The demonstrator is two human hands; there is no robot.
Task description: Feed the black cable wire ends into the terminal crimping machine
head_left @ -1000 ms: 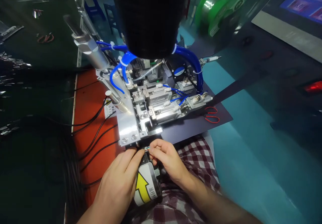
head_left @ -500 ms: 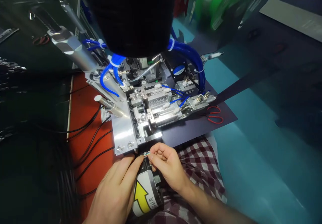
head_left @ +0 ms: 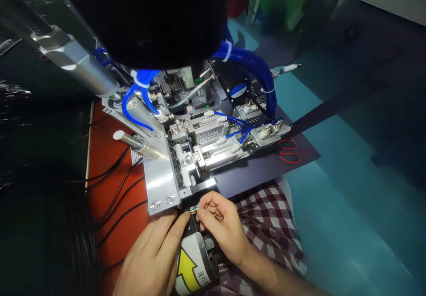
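Thin coloured wires (head_left: pixel 195 208) show as a short bright tuft between my two hands, just below the front edge of the machine. My right hand (head_left: pixel 221 225) is closed in a pinch on them with thumb and forefinger. From the left, my left hand (head_left: pixel 153 247) reaches in, its fingertips closed at a small whitish piece at the other end of the wires. What lies under those fingers is hidden. Beneath both hands is a black and white cylindrical unit (head_left: pixel 191 265) bearing a yellow arrow.
The machine's metal plate (head_left: pixel 161 185) and pneumatic slides (head_left: pixel 219 151) stand close above my hands. Blue air hoses (head_left: pixel 262 72) arch over them. Red-handled scissors (head_left: pixel 289 156) lie on the dark base plate. Black cables (head_left: pixel 113 203) cross the red-orange surface at left.
The view has shifted slightly, so the machine looks closer and a little lower at left. Both hands keep their hold, and slightly more of the coloured wires shows between them.
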